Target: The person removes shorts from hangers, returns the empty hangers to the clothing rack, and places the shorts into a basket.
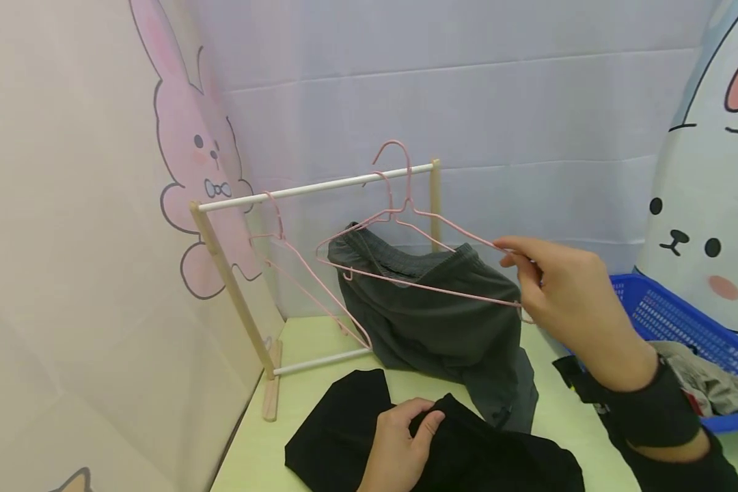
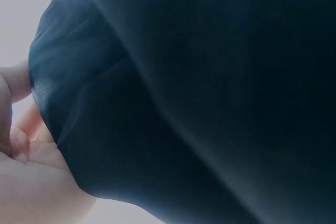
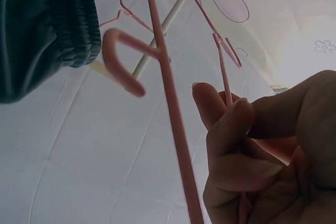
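One grey garment point(image 1: 443, 328) already hangs on the rack point(image 1: 320, 186), while I have the right fingers point(image 1: 531, 249) pinched on a bare pink hanger point(image 1: 408, 188), the left fingers point(image 1: 408, 410) pinching the black garment point(image 1: 498, 458) on the bench point(image 1: 307, 342), not yet hung, and khaki cloth point(image 1: 716, 376) lying in the basket point(image 1: 722, 345).

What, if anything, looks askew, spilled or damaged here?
The grey garment looks askew on the rack: its waistband sags in the middle, and its lower part slants rightward in the head view. I see nothing spilled or damaged.
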A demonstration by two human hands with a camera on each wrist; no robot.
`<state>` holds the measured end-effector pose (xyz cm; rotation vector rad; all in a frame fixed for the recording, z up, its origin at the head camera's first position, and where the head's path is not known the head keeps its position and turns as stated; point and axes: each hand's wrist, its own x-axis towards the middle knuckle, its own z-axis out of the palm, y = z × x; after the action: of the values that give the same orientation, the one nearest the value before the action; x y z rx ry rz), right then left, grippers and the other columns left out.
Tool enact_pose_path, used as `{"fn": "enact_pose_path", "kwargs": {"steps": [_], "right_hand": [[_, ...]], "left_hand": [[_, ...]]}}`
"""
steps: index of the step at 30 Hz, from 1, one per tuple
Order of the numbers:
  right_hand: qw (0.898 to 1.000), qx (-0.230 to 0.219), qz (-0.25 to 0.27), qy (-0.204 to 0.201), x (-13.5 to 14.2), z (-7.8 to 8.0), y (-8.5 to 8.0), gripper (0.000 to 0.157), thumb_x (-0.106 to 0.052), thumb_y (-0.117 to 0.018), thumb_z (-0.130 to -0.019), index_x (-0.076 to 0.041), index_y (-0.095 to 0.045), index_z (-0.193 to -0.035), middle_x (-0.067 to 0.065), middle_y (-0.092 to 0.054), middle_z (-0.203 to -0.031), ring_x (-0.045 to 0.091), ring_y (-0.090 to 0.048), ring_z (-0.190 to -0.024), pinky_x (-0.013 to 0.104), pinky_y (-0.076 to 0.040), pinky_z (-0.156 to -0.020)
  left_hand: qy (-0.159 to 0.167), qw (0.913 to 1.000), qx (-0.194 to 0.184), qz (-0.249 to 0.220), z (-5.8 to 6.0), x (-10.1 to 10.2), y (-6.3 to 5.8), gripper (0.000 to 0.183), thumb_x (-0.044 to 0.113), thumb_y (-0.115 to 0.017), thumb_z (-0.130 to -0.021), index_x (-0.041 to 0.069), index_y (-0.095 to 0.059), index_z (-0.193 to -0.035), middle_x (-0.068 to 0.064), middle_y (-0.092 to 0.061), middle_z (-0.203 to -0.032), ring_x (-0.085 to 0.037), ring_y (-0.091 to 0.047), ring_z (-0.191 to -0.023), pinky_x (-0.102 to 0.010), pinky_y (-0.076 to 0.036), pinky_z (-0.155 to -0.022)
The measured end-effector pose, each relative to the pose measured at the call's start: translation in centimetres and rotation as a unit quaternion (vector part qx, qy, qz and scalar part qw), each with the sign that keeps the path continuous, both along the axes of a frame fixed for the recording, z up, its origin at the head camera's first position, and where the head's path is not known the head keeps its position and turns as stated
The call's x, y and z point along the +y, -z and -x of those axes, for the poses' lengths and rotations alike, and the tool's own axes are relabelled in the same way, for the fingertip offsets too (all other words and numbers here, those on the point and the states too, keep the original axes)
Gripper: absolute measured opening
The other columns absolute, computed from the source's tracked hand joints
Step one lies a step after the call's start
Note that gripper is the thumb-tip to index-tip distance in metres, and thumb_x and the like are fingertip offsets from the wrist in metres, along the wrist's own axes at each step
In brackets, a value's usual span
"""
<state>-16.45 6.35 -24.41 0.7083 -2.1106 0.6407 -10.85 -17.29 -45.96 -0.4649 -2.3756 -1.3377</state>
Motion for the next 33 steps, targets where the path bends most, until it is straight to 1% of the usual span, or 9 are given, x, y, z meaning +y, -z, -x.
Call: {"fn": "enact_pose_path", "kwargs": {"steps": [2, 5, 7, 9, 13, 18, 22, 28, 33], "right_hand": [[1.000, -0.008, 0.002, -0.003, -1.4, 0.7, -0.1, 0.033, 0.005, -0.055, -0.099, -0.006, -0.074, -0.124, 0.011, -0.077, -0.092, 0.008, -0.032, -0.043, 0.028, -0.025, -0.041], [1.000, -0.009, 0.005, -0.001, -3.6, 2.0, 0.0, 0.032, 0.005, -0.054, -0.098, -0.004, -0.074, -0.122, 0.013, -0.077, -0.095, 0.018, -0.053, -0.049, 0.035, -0.038, -0.044], [1.000, -0.005, 0.010, 0.001, -5.0, 2.9, 0.2, 0.032, 0.007, -0.053, -0.097, -0.003, -0.074, -0.119, 0.014, -0.077, -0.095, 0.026, -0.066, -0.061, 0.042, -0.048, -0.050], [1.000, -0.002, 0.015, 0.006, -6.4, 3.7, 0.5, 0.032, 0.009, -0.053, -0.094, -0.002, -0.075, -0.116, 0.014, -0.077, -0.096, 0.032, -0.072, -0.077, 0.048, -0.054, -0.061], [0.999, -0.023, 0.030, 0.013, -9.2, 5.0, 1.1, 0.035, 0.010, -0.053, -0.092, -0.001, -0.074, -0.117, 0.015, -0.077, -0.097, 0.036, -0.073, -0.084, 0.053, -0.056, -0.066], [0.998, -0.051, 0.044, 0.012, -11.8, 6.0, 2.3, 0.032, 0.004, -0.052, -0.096, -0.002, -0.073, -0.119, 0.015, -0.076, -0.093, 0.035, -0.071, -0.077, 0.053, -0.055, -0.063], [0.996, -0.079, 0.043, 0.009, -13.0, 6.0, 3.5, 0.032, 0.001, -0.051, -0.099, -0.004, -0.073, -0.122, 0.012, -0.074, -0.091, 0.032, -0.069, -0.071, 0.049, -0.054, -0.058], [0.995, -0.091, 0.046, 0.012, -14.0, 5.9, 4.9, 0.033, 0.003, -0.053, -0.097, -0.005, -0.072, -0.123, 0.013, -0.075, -0.093, 0.033, -0.071, -0.077, 0.052, -0.056, -0.065], [0.994, -0.095, 0.047, 0.006, -14.6, 5.8, 5.7, 0.029, 0.002, -0.054, -0.098, -0.003, -0.070, -0.122, 0.013, -0.075, -0.092, 0.033, -0.071, -0.076, 0.052, -0.056, -0.068]], "left_hand": [[0.003, 1.0000, -0.005, -0.002, -0.1, 0.0, 0.1, 0.025, 0.039, -0.064, -0.102, 0.018, -0.078, -0.105, 0.007, -0.076, -0.102, -0.005, -0.071, -0.095, -0.029, -0.059, -0.083], [0.008, 0.9998, -0.015, -0.005, -0.3, 0.0, 0.2, 0.025, 0.039, -0.065, -0.101, 0.017, -0.078, -0.105, 0.007, -0.076, -0.103, -0.005, -0.071, -0.096, -0.029, -0.059, -0.084], [0.016, 0.9995, -0.026, -0.011, -0.4, 0.0, 0.2, 0.026, 0.039, -0.065, -0.101, 0.017, -0.078, -0.105, 0.006, -0.076, -0.103, -0.006, -0.071, -0.096, -0.029, -0.058, -0.084], [0.019, 0.9992, -0.033, -0.016, -0.6, 0.0, 0.2, 0.027, 0.040, -0.065, -0.101, 0.018, -0.078, -0.105, 0.006, -0.076, -0.103, -0.006, -0.072, -0.096, -0.029, -0.059, -0.084], [0.021, 0.9992, -0.029, -0.016, -0.6, -0.1, 0.2, 0.026, 0.039, -0.065, -0.101, 0.017, -0.079, -0.106, 0.006, -0.077, -0.103, -0.007, -0.072, -0.095, -0.028, -0.058, -0.083], [0.023, 0.9993, -0.026, -0.009, -0.5, -0.4, 0.1, 0.026, 0.039, -0.066, -0.100, 0.017, -0.079, -0.106, 0.006, -0.077, -0.104, -0.006, -0.072, -0.095, -0.027, -0.058, -0.082], [0.028, 0.9992, -0.026, -0.013, -0.6, -0.6, 0.2, 0.025, 0.038, -0.067, -0.100, 0.017, -0.080, -0.106, 0.006, -0.077, -0.104, -0.006, -0.072, -0.095, -0.027, -0.058, -0.082], [0.036, 0.9989, -0.025, -0.016, -0.8, -0.8, 0.1, 0.024, 0.037, -0.067, -0.101, 0.018, -0.080, -0.106, 0.007, -0.076, -0.105, -0.006, -0.071, -0.096, -0.027, -0.058, -0.082], [0.034, 0.9986, -0.035, -0.020, -0.9, -0.9, 0.1, 0.022, 0.035, -0.068, -0.101, 0.018, -0.080, -0.106, 0.007, -0.076, -0.105, -0.005, -0.071, -0.096, -0.027, -0.058, -0.083]]}}
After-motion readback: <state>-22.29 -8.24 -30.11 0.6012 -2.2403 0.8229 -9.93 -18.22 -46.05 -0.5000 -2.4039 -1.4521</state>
